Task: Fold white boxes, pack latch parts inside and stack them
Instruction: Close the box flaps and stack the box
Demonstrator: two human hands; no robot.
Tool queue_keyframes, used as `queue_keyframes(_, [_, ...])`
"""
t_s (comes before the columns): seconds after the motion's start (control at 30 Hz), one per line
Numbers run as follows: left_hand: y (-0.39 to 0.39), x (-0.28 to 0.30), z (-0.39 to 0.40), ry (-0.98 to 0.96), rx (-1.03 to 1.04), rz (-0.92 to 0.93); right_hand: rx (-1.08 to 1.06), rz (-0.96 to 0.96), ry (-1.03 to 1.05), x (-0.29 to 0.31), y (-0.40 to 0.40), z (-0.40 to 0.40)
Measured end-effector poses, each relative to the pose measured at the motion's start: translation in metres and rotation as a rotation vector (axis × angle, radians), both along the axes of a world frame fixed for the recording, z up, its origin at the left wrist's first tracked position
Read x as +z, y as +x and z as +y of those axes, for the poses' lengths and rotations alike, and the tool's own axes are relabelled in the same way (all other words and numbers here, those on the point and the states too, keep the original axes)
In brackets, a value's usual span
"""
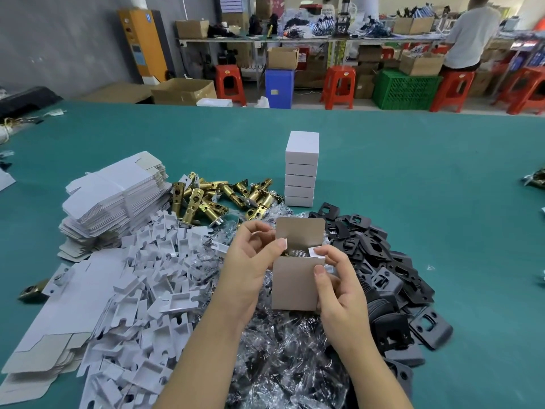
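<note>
Left hand [250,258] — fingers curled, pinching open box [296,283] side flap | right hand [336,287] — thumb and fingers gripped box's right edge | both forearms raised above table [442,187]

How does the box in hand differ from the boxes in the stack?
The held box is open, its top flap up and parts showing inside; the stacked boxes are closed. It is gripped upright by the left hand and right hand; the stack lies flat on the table. It shows grey-brown card, the stack white. Both look similar in size.
</note>
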State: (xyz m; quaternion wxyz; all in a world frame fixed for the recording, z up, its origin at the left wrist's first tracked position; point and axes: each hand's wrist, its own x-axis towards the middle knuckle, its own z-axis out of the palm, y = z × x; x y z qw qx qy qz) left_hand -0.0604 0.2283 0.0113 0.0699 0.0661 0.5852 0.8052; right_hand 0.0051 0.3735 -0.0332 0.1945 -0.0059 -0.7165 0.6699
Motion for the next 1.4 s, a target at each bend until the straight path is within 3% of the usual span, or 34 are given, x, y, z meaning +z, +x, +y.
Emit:
queue_keyframes(0.2, [-0.003,0.003,-0.002,-0.12,-0.123,0.011,0.013,-0.002,0.027,-0.004,-0.002,0.0])
queue_keyframes(0.37, [-0.003,0.002,-0.005,-0.109,-0.148,0.016,0.005,-0.03,0.02,-0.006,-0.004,0.0])
queue_keyframes(0.7, [-0.001,0.002,-0.02,-0.224,-0.29,0.202,-0.047,-0.016,-0.014,-0.004,-0.004,-0.001])
queue_keyframes(0.9, [0.002,-0.001,-0.014,-0.396,-0.176,0.277,-0.005,-0.035,0.084,-0.002,-0.001,-0.001])
queue_keyframes(1.4, [0.005,0.001,-0.021,-0.585,-0.194,0.388,-0.023,-0.052,-0.027,0.006,0.0,-0.005])
